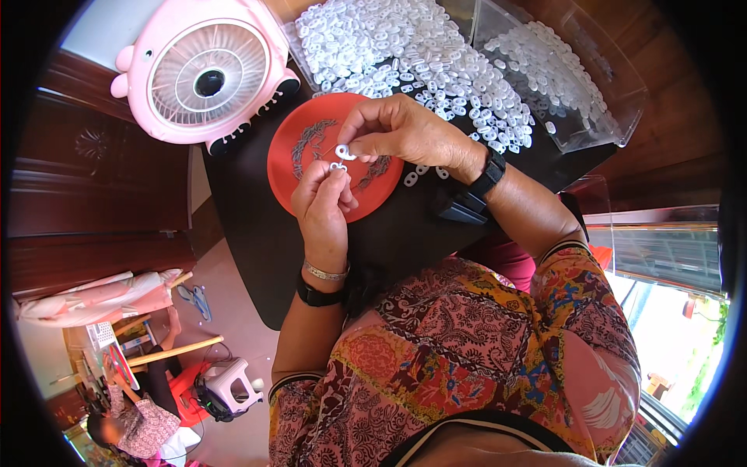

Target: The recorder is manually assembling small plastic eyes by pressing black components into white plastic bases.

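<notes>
Over a round red dish (284,191), my two hands meet fingertip to fingertip. My right hand (408,134), closed in a pinch, grips a small white plastic piece with holes (345,152). Just below it, my left hand (325,204) pinches a small pale looped piece (338,166). Whether the two pieces touch or are joined is too small to tell. Inside the dish lie many thin grey metal pieces (310,144), partly hidden by my hands.
A large heap of white two-hole pieces (389,43) covers the far side of the dark table (249,233). At right stands a clear bin (615,128) holding more. A pink fan (208,82) is at far left. Another person (144,428) sits lower left, beside a stool (229,385).
</notes>
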Motion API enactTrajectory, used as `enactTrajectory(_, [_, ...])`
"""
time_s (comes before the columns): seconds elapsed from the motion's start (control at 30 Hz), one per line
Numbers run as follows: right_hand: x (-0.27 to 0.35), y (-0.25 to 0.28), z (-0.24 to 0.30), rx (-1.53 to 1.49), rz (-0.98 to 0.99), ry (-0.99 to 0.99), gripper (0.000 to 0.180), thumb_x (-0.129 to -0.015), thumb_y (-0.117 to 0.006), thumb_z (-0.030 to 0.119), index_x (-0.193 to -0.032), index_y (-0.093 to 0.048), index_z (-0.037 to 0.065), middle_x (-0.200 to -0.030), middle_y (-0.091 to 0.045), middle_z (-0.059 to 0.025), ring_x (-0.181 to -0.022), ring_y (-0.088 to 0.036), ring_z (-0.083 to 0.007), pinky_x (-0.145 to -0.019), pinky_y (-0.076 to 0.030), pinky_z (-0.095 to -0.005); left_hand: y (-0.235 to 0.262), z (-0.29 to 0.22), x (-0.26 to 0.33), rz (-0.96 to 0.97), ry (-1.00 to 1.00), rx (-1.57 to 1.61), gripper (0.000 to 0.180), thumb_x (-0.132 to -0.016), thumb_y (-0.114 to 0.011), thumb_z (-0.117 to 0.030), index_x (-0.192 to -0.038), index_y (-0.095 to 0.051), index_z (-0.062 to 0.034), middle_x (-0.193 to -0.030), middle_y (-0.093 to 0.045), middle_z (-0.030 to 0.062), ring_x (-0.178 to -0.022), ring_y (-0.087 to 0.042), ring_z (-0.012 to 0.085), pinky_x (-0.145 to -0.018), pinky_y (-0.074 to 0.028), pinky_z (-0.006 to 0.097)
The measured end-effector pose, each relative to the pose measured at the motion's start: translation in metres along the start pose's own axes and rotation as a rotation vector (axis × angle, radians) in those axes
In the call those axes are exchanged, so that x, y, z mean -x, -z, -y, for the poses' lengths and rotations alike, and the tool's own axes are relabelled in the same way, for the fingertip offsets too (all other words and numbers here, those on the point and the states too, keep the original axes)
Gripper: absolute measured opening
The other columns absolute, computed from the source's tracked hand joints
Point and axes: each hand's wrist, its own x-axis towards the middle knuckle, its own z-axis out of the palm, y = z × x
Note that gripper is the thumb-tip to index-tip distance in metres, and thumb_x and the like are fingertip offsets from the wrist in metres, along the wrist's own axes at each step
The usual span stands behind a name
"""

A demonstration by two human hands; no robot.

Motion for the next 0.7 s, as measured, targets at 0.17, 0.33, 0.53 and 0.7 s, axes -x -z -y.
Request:
enactTrajectory(0.17, [0.002,-0.004,0.001,0.153,-0.051,0.056,0.012,-0.087,-0.063,0.005,-0.098,-0.065,-0.001,-0.087,-0.066,-0.0005,-0.080,-0.058,-0.0058,-0.074,-0.047,-0.0210,0.000,0.002,0.000,0.004,-0.019,-0.026,0.015,-0.088,-0.053,-0.012,-0.074,-0.052,-0.0047,-0.061,-0.048,-0.0013,-0.052,-0.044,0.0054,-0.048,-0.034,0.019])
enactTrajectory(0.33, [0.004,-0.009,0.003,0.121,-0.056,0.024,0.012,-0.087,-0.063,0.005,-0.097,-0.065,0.000,-0.086,-0.066,-0.0005,-0.081,-0.059,-0.0066,-0.076,-0.047,-0.0221,-0.001,0.002,0.001,-0.011,-0.027,-0.024,0.015,-0.088,-0.053,-0.011,-0.075,-0.052,-0.0045,-0.061,-0.048,-0.0015,-0.053,-0.044,0.0050,-0.048,-0.034,0.019])
enactTrajectory(0.53, [0.005,-0.013,0.004,0.206,-0.049,0.117,0.011,-0.087,-0.063,0.007,-0.096,-0.065,0.001,-0.085,-0.064,0.0003,-0.081,-0.059,-0.0065,-0.074,-0.048,-0.0225,-0.002,0.002,0.002,-0.009,-0.015,-0.037,0.015,-0.089,-0.053,-0.012,-0.077,-0.054,-0.0036,-0.062,-0.049,-0.0013,-0.053,-0.045,0.0057,-0.049,-0.035,0.020])
enactTrajectory(0.7, [0.006,-0.011,0.007,0.232,-0.004,0.133,0.010,-0.087,-0.062,0.006,-0.095,-0.065,0.001,-0.084,-0.064,-0.0014,-0.078,-0.060,-0.0072,-0.073,-0.048,-0.0224,0.001,0.005,0.000,0.023,-0.010,0.020,0.027,-0.093,-0.049,-0.023,-0.077,-0.056,-0.0030,-0.061,-0.051,-0.0004,-0.051,-0.048,0.0076,-0.048,-0.035,0.019])
